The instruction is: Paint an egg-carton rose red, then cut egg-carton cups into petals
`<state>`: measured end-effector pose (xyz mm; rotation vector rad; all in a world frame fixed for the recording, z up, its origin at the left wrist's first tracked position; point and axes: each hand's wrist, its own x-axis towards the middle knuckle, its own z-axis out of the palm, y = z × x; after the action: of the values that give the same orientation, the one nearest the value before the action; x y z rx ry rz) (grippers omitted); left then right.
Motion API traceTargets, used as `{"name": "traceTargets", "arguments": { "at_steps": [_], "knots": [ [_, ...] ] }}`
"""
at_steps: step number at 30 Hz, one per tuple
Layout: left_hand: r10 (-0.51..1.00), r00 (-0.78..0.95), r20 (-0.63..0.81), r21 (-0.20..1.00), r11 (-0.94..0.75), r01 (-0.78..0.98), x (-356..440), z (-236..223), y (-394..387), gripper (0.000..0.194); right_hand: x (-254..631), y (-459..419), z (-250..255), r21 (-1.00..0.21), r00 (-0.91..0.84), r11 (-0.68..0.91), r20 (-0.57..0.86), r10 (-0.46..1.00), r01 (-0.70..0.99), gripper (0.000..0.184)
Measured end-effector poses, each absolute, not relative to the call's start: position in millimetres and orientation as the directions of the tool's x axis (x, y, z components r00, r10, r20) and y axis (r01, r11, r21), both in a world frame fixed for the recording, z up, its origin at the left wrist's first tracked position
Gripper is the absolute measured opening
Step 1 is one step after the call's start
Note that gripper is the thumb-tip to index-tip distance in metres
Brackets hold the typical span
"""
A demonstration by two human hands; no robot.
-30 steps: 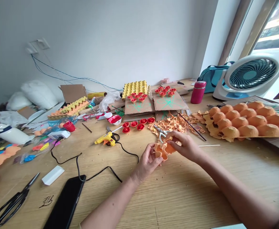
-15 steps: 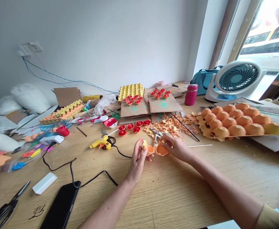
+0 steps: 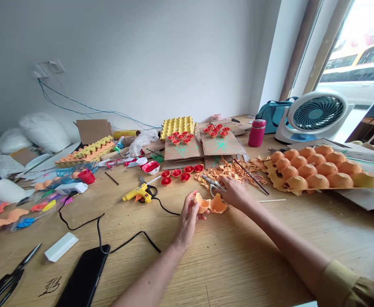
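Observation:
A piece cut from an orange egg carton, two joined cups with jagged edges (image 3: 218, 204), is pinched between the thumb and fingers of my left hand (image 3: 188, 215). My right hand (image 3: 234, 192) is just behind the right cup, with its fingers closed at the handles of a pair of scissors (image 3: 213, 184). The scissors lie against a heap of orange carton scraps (image 3: 233, 172). How the fingers sit in the handle loops is partly hidden.
Left of my hands lie a yellow glue gun (image 3: 138, 194) with its black cord and several red paper flowers (image 3: 185, 176). An orange egg tray (image 3: 317, 181) stands at the right, before a fan (image 3: 317, 113). A phone (image 3: 83, 277) and black scissors (image 3: 12, 273) lie front left.
My right hand has let go of the right carton cup and moved away to the scissors. My left hand keeps hold of the carton piece. The view has shifted slightly.

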<state>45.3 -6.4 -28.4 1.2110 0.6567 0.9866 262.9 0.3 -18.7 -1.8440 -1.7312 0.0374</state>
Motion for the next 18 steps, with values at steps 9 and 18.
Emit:
{"name": "traceTargets", "arguments": {
  "at_steps": [9,18],
  "knots": [
    [0.901,0.431,0.037,0.956,0.095,-0.279,45,-26,-9,0.06,264,1,-10,-0.41,0.174,-0.039,0.298,0.939,0.911,0.018],
    [0.901,0.431,0.047,0.97,0.061,-0.234,46,-23,-12,0.058,302,-42,18,-0.655,0.259,-0.006,0.29,0.921,0.755,0.039]
  ]
}}
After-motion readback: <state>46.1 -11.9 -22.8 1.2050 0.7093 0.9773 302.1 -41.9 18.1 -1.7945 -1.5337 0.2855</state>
